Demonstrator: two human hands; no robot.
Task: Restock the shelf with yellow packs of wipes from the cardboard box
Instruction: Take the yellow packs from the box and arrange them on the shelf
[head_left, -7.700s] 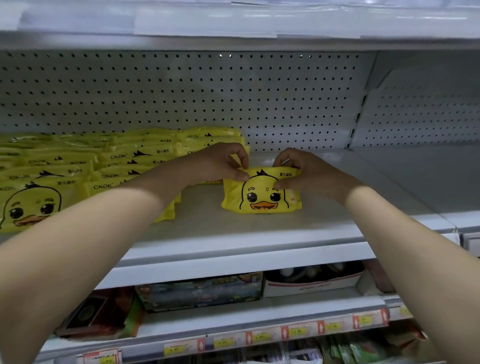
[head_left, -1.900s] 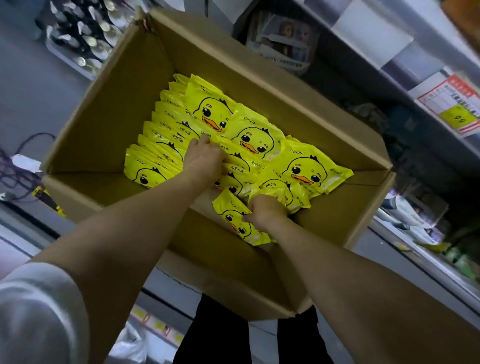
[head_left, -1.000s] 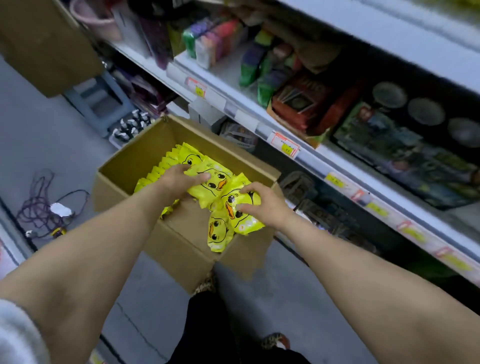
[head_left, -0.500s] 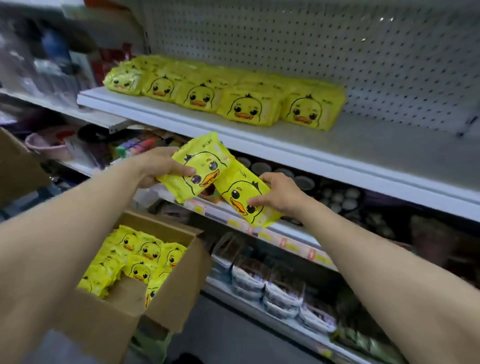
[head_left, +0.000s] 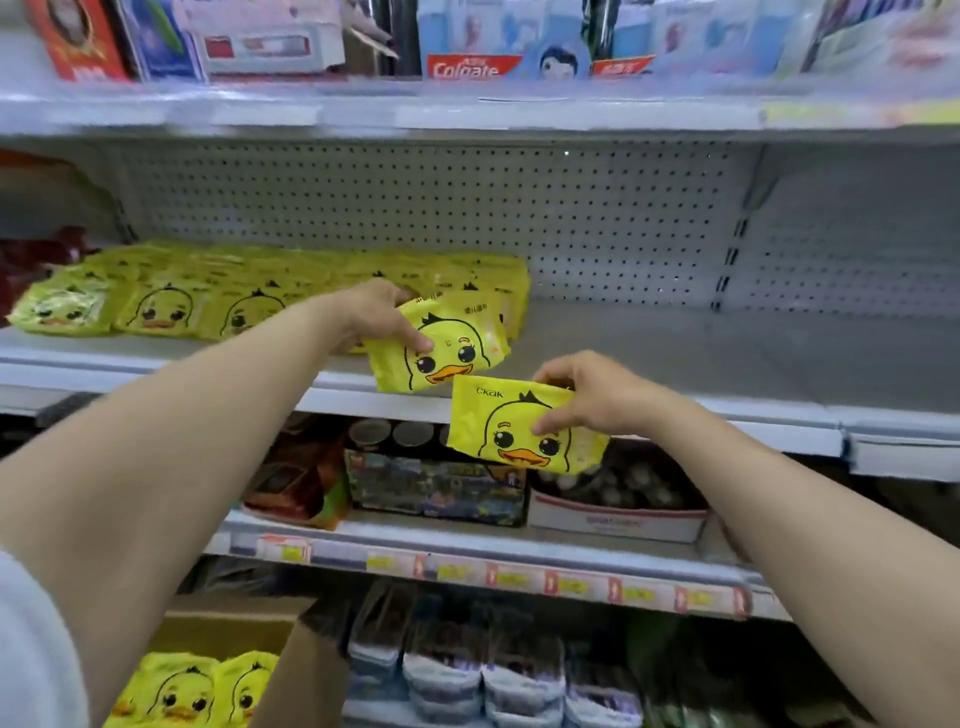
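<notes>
On my feed the left hand (head_left: 384, 317) is gripping one yellow pack of wipes (head_left: 441, 348) by its upper left corner, fingers curled behind it and thumb lying across the printed duck face. That pack is tilting slightly and hanging over the front part of the white shelf (head_left: 675, 358), just beside the right end of the stocked row of packs (head_left: 208, 301); I cannot tell whether it is touching the shelf. The right hand (head_left: 582, 395) is pinching a second pack (head_left: 519, 431) near its upper right, thumb on the front and fingers wrapping over the top edge. This one is sitting lower, in the air in front of the shelf's front lip, its top left corner overlapping the bottom of the first pack. The shelf to the right of the row is showing bare white under a pegboard back panel (head_left: 519, 208). At bottom left the cardboard box (head_left: 291, 670) is showing more duck packs (head_left: 192, 691) inside, partly hidden by my left forearm. Toothpaste boxes (head_left: 472, 65) are standing on the shelf above
</notes>
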